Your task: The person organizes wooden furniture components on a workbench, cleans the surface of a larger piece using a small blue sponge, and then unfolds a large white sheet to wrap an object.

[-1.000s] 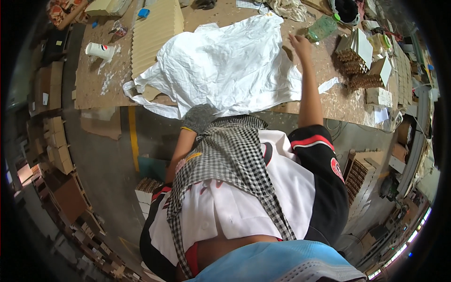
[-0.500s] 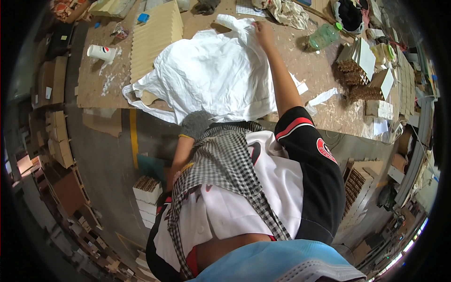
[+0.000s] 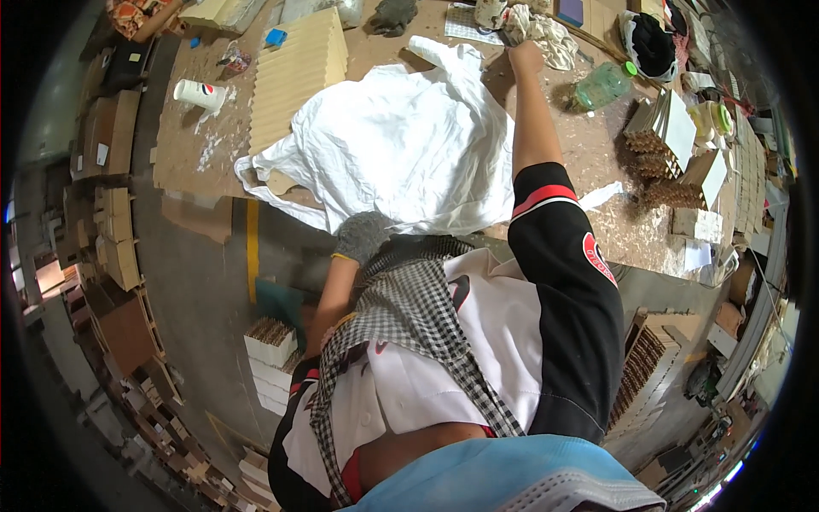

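Note:
A large crumpled white cloth (image 3: 401,145), shaped like a garment, is spread over the near part of the worktable (image 3: 192,145). My left hand (image 3: 360,236), in a grey knit glove, is at the cloth's near edge by the table's front; its fingers do not show clearly. My bare right hand (image 3: 525,58) reaches far across the table, past the white cloth's far right corner. It is right beside a bunched cream rag (image 3: 553,41) and seems to touch it. Its fingertips are hidden, so I cannot tell whether it grips the rag.
A ridged cream panel (image 3: 299,72) lies partly under the cloth. A white cup (image 3: 199,94) lies left; a green-capped bottle (image 3: 604,86) lies right. Stacked honeycomb-edged blocks (image 3: 670,128) stand at right. A dark glove (image 3: 392,15) lies at the far side. Another person's arm (image 3: 160,19) shows far left.
My right hand has left the white cloth's far corner and moved farther and rightward to the cream rag. My left hand stays at the cloth's near edge. The whole view has shifted slightly.

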Motion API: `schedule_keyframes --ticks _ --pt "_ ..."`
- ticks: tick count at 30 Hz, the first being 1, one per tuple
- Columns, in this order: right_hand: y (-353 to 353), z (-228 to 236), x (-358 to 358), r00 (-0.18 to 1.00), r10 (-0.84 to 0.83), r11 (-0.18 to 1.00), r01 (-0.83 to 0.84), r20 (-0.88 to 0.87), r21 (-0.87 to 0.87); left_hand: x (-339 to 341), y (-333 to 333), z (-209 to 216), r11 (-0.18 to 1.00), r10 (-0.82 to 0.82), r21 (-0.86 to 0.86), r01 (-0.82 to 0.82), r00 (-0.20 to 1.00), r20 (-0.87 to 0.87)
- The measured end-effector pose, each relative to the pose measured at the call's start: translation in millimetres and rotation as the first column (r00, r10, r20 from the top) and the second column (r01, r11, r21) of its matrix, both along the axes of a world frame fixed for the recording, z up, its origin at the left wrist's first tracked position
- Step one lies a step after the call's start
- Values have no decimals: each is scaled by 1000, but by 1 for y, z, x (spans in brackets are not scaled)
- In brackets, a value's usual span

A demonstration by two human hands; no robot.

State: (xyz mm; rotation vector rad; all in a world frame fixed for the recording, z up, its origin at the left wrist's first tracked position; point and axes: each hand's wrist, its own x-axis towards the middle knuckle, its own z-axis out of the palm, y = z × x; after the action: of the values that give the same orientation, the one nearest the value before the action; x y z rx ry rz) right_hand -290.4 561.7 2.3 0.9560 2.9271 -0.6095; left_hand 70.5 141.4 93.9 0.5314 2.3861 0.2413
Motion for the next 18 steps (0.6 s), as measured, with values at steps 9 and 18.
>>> schedule_keyframes --ticks 9,18 --pt "80 -14 68 987 119 774 -162 -111 -612 -2 -4 -16 991 -53 116 67 991 -119" --pt "35 44 345 995 97 982 -94 11 -162 7 -33 -39 975 -91 185 125 979 -183"
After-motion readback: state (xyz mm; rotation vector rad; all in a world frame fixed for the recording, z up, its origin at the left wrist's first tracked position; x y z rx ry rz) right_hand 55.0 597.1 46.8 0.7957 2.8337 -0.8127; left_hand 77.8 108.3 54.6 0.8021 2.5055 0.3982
